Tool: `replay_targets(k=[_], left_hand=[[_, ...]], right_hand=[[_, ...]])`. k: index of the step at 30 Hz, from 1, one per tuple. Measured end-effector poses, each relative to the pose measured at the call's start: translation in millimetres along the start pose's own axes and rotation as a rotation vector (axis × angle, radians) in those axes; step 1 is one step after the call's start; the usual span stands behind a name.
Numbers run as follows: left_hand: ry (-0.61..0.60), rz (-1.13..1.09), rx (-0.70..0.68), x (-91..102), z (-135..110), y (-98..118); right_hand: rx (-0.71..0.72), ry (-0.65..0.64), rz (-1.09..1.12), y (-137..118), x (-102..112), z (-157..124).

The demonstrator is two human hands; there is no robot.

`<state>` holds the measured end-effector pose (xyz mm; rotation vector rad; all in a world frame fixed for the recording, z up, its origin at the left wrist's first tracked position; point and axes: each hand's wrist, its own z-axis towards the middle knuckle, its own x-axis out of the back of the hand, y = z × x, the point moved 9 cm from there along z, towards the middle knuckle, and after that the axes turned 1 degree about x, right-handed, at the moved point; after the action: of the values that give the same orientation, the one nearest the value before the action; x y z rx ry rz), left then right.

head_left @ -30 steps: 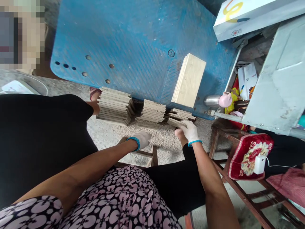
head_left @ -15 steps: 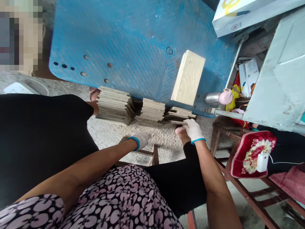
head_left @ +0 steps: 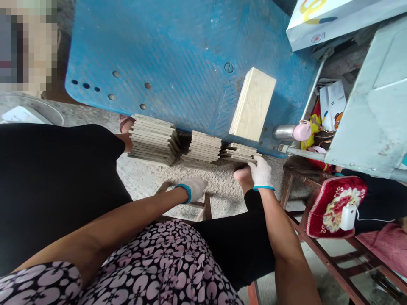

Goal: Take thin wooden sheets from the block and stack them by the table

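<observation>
Since a second ago, my right hand [head_left: 261, 173] has crept from under the low stack of thin boards [head_left: 240, 153] up to its right end, gloved fingers now pressed against the edge; I cannot tell whether they grip a board or only touch. That stack lies on the ground at the near edge of the blue table [head_left: 178, 59], rightmost of three. My left hand [head_left: 195, 188] has barely shifted; it hangs loosely curled and empty above the wooden stool [head_left: 203, 207], near the middle stack [head_left: 203, 148]. I judge the right hand is squaring or taking boards. The block of boards [head_left: 253, 104] on the table has not moved.
</observation>
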<state>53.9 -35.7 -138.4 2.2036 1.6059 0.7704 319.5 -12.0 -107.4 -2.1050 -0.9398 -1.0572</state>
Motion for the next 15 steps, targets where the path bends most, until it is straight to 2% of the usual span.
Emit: replay_targets(k=[3, 6, 8, 10, 13, 15], left_hand=[[-0.003, -0.054, -0.156, 16.5, -12, 43], [0.151, -0.25, -0.32, 64.2, -24, 78], [0.301, -0.386, -0.299, 105.9, -26, 78], [0.482, -0.435, -0.189, 148.1, -24, 65], [0.615, -0.462, -0.107, 193.2, -14, 52], [0.63, -0.476, -0.087, 209.3, -5, 48]], right_hand=[[-0.063, 0.032, 0.062, 4, 19, 3], [-0.013, 0.117, 0.154, -4, 48, 7], [0.026, 0.24, 0.252, -10, 70, 10], [0.05, 0.331, 0.375, -15, 83, 15], [0.027, 0.359, 0.529, -17, 80, 30], [0.017, 0.316, 0.588, -18, 70, 45]])
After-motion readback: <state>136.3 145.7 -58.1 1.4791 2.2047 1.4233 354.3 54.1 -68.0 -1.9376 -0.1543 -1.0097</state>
